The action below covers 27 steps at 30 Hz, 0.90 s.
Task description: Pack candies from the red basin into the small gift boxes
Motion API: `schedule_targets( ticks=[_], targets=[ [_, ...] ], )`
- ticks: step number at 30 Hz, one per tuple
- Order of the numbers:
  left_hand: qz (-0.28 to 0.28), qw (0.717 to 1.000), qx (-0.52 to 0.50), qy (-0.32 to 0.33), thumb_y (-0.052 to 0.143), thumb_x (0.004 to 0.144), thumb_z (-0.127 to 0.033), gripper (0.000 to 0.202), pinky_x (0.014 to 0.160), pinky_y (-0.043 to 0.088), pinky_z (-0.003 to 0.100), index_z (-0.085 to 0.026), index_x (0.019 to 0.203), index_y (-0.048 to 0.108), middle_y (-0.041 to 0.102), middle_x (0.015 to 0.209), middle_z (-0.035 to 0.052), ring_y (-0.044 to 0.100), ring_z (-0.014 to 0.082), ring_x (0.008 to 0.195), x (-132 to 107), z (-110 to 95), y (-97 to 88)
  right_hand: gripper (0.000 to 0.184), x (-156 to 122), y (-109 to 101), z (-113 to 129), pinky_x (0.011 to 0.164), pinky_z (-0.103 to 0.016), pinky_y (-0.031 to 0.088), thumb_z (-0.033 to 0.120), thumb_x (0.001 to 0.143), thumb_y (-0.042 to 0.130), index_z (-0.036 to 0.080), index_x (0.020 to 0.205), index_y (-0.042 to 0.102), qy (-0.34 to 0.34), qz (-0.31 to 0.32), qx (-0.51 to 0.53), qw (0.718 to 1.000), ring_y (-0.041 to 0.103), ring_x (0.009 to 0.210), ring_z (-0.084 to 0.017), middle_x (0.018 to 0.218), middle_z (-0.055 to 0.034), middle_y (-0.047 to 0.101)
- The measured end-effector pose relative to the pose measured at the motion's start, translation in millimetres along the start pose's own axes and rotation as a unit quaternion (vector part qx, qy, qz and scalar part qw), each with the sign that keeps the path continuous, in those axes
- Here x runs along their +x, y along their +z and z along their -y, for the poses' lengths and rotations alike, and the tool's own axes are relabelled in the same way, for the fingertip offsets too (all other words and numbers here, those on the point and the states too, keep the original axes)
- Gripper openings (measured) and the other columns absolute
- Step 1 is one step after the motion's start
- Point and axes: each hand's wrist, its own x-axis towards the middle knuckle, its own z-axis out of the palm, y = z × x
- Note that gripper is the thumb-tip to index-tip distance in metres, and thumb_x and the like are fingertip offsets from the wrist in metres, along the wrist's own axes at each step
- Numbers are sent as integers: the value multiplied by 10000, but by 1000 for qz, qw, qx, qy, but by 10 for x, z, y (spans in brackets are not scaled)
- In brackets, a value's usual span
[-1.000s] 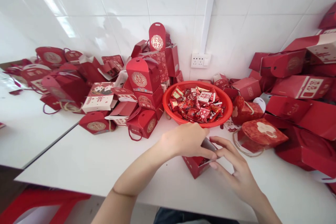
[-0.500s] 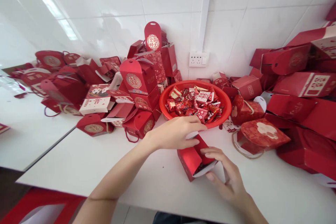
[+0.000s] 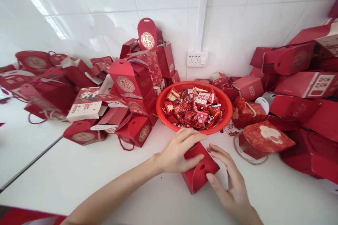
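A small red gift box (image 3: pixel 200 171) stands on the white table (image 3: pixel 105 175) just in front of me, its top flaps folded down. My left hand (image 3: pixel 177 151) lies on its left side with fingers stretched over the top. My right hand (image 3: pixel 226 179) touches its right side, fingers extended along the flap. Behind the box sits a red round basket (image 3: pixel 223 121) full of wrapped candies (image 3: pixel 194 109).
Piles of red gift boxes (image 3: pixel 132 84) crowd the back left, with more red gift boxes (image 3: pixel 298 91) on the right. A heart-shaped red box (image 3: pixel 266 135) lies near my right hand. A wall socket (image 3: pixel 195 58) is on the tiled wall.
The box's flaps were open, showing its inside; now both hands have folded them down and the top is closed. The view has shifted slightly to the right.
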Motion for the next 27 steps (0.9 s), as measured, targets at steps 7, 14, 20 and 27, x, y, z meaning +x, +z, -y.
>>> schedule_targets(
  ticks=[7, 14, 20, 27],
  targets=[
    [-5, 989, -145, 0, 438, 1007, -229, 253, 928, 572, 361, -202, 1189, 612, 722, 1024, 105, 697, 198, 937, -175, -49, 120, 390, -26, 66, -55, 1012, -374, 585, 289, 957, 600, 242, 1342, 561, 26, -8, 0, 1000, 646, 1250, -261, 1369, -133, 641],
    [-27, 993, -111, -44, 604, 924, -211, 198, 1085, 517, 453, -234, 1117, 645, 668, 1180, 124, 653, 255, 1158, -428, -141, 221, 408, -102, 122, -177, 1032, -328, 564, 326, 977, 573, 258, 1377, 531, 86, -13, 9, 996, 660, 1231, -239, 1365, -104, 650],
    [-60, 987, -116, -91, 649, 914, -247, 319, 998, 566, 398, -247, 1230, 603, 620, 1246, 133, 636, 254, 1174, -472, -170, 237, 488, -181, 138, -172, 1054, -326, 542, 381, 976, 586, 266, 1441, 490, 142, -10, 33, 989, 629, 1270, -235, 1409, -93, 622],
    [-86, 980, -81, -161, 716, 859, -303, 333, 940, 573, 393, -220, 1158, 596, 618, 1227, 134, 649, 249, 1113, -467, -102, 155, 613, -141, 112, -88, 1067, -437, 532, 435, 943, 625, 211, 1482, 438, 145, 4, 45, 988, 588, 1309, -301, 1455, -155, 567]
  ],
)
